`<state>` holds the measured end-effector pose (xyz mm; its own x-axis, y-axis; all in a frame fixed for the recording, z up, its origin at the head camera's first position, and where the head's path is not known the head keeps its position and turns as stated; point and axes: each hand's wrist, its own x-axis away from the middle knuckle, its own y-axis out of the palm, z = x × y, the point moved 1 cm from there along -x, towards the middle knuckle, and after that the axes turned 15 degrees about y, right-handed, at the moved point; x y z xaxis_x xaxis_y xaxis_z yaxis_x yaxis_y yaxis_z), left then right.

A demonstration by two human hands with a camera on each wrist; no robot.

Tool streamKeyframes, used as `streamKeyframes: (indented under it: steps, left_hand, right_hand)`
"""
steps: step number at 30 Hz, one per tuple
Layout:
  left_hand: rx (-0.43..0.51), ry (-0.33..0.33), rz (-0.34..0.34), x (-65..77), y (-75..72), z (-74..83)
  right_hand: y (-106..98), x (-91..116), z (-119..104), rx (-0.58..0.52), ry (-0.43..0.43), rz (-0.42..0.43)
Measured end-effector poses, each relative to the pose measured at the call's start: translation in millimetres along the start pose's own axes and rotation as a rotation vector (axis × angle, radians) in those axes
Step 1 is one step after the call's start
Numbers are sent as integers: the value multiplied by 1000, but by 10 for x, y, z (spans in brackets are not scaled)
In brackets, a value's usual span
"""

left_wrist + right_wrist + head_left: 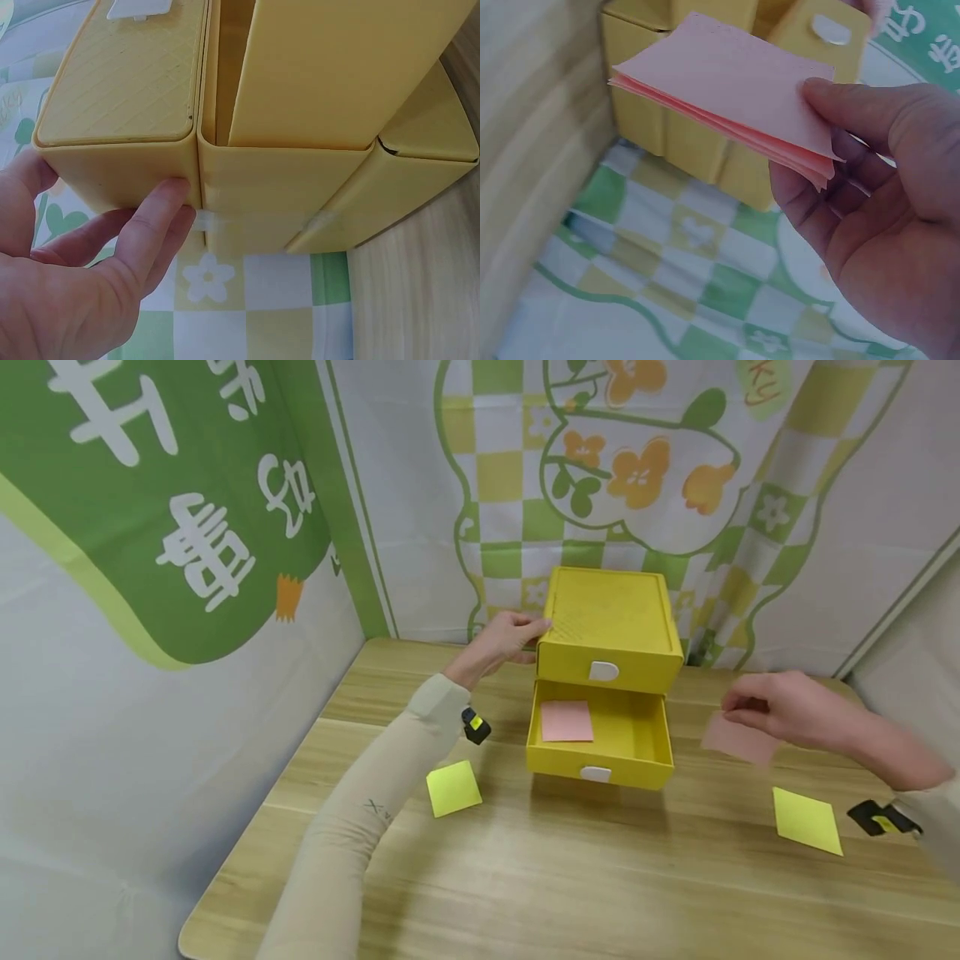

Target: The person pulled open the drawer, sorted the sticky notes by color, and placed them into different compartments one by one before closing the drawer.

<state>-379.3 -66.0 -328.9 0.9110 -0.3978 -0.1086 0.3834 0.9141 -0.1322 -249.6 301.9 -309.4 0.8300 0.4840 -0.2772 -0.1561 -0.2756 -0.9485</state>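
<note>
A yellow drawer unit [611, 610] stands on the table against the curtain. Its pulled-out drawer [637, 735] holds a pink sticky note [567, 721] at its left. My left hand [506, 639] holds the unit's upper left side; in the left wrist view, the thumb of that hand [82, 285] is at the top edge and the fingers lie against the side wall. Right of the unit, my right hand [791, 710] pinches a thin stack of pink sticky notes [727, 82] between thumb and fingers, above the table. The top drawer [637, 668] is closed.
Yellow sticky notes lie on the wooden table [480, 877]: one at the left [453, 789], another at the right [807, 821]. A printed green and white curtain [510, 477] hangs behind and along the left side.
</note>
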Motion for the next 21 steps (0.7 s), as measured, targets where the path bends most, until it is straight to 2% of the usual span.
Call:
streamKeyframes:
  steps: [6,11,13,21]
  left_hand:
    - [-5,6,3,10,-20,7]
    - [13,1,8,15,-22,5]
    - [19,1,10,17,-23,5]
    - [13,8,4,15,-18,-4]
  right_hand:
    - [-208,-207,-146,3,-68,10]
    - [-304,-358,-295,-4,-68,-5]
    - [-307,-414,-353,-15,-68,-14]
    - [-147,-595,-509,-115,-182,16]
